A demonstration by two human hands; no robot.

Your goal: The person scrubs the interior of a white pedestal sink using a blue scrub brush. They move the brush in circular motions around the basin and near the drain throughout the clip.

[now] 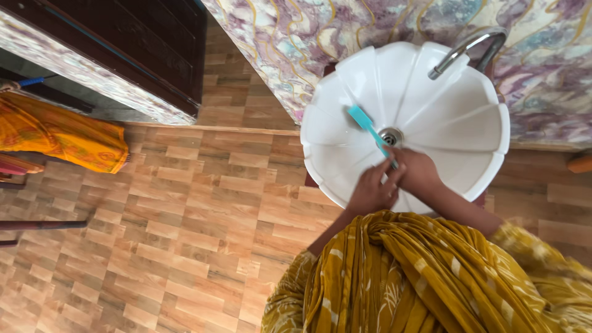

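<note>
I look down on a white scalloped wash basin (459, 132) with a chrome tap (464, 50) curving over it. My right hand (420, 172) holds the handle end of a teal brush (369, 126), whose head points up and left across the bowl near the metal drain (390, 136). My left hand (372, 191) sits against the right hand over the basin's near rim, fingers curled at the same handle end. Whether it grips the brush is unclear. A mustard-yellow patterned cloth (425, 277) on my body hides my forearms below.
The wall behind the basin is marbled purple and cream tile (290, 37). The floor is brown wood-look tile (172, 216). A dark wooden door (135, 43) stands at the upper left, and an orange cloth (61, 135) hangs at the left edge.
</note>
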